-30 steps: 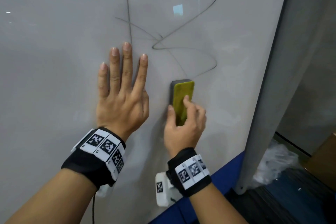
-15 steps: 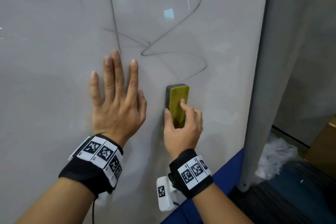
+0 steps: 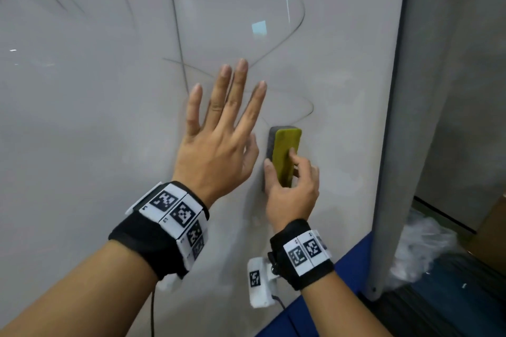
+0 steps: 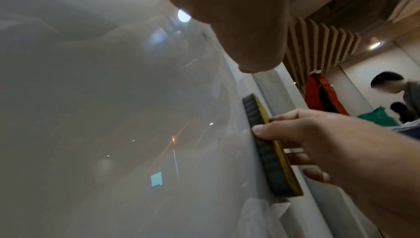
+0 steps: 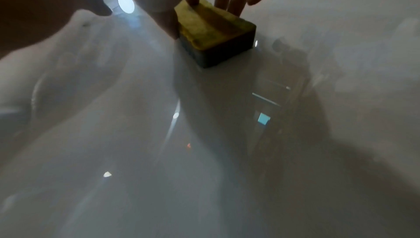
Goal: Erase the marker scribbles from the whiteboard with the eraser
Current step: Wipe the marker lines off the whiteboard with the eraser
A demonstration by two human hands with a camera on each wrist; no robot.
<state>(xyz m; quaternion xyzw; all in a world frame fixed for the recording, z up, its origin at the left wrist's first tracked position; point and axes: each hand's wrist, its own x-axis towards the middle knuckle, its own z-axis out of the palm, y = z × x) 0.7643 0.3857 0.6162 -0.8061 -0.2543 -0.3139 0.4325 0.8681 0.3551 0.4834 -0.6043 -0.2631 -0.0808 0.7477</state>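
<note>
The whiteboard (image 3: 82, 145) stands upright before me with thin dark marker scribbles (image 3: 297, 33) looping across its upper middle. My right hand (image 3: 289, 172) grips the eraser (image 3: 286, 150), thumb on its left edge and fingers on the yellow back, with its grey felt side against the board just below the lowest loop (image 3: 310, 109). The left wrist view shows the eraser (image 4: 270, 150) flat on the board. My left hand (image 3: 224, 117) is open with fingers spread, just left of the eraser and over part of the scribbles. Whether it touches the board is unclear.
The board's grey frame (image 3: 388, 145) runs down close to the right of the eraser. Beyond it lie a blue surface (image 3: 347, 276), crumpled clear plastic (image 3: 421, 249) and a dark floor. Another person (image 4: 400, 94) is in the room behind.
My left hand has moved right and up along the board, close beside the eraser and over the scribbles, fingers spread wider. The right hand keeps its grip on the eraser, which has barely moved.
</note>
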